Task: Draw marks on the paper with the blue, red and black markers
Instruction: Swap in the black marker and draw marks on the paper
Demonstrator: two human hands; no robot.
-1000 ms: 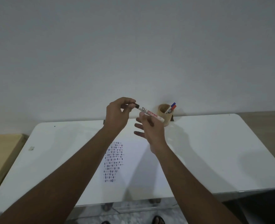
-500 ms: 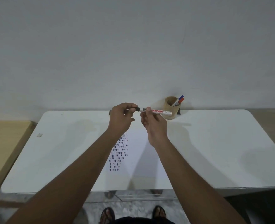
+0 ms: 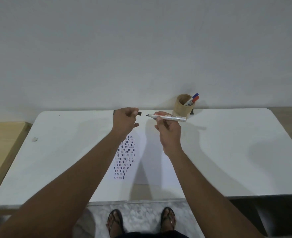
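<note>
Plain grey-white wall backs a white, smooth-topped bench (image 3: 227, 152) with rounded far corners.

**Change.** Half a second earlier the cap sat joined to the marker barrel between both hands. The two parts are now separated: the left hand (image 3: 124, 122) pinches the small black cap (image 3: 139, 113) between thumb and fingers, and the right hand (image 3: 167, 129) pinches the black marker (image 3: 167, 117) near its front end, barrel horizontal, dark tip exposed and pointing at the cap. A clear gap lies between tip and cap. Both are held in the air above the far edge of the bench.

**Meaning for the task.** The black marker appears ready for use; the likely next step is to bring the tip down to the paper (image 3: 152, 160).

**Materials and shapes.**
- Paper: thin white sheet, flat on the bench near its front edge, centred. Its left portion carries dense columns of short vertical dashes (image 3: 125, 157) in dark, bluish and reddish tones; the right portion is unmarked.
- Marker: slim cylinder, white barrel with printed red lettering, likely hard plastic.
- Holder (image 3: 183, 104): tan, matte cylindrical cup at the far edge of the bench, right of centre. It contains the blue marker (image 3: 196, 95) and red marker (image 3: 195, 99), capped ends up, leaning right.
- A wooden surface (image 3: 2, 148) adjoins the left edge of the bench.
</note>
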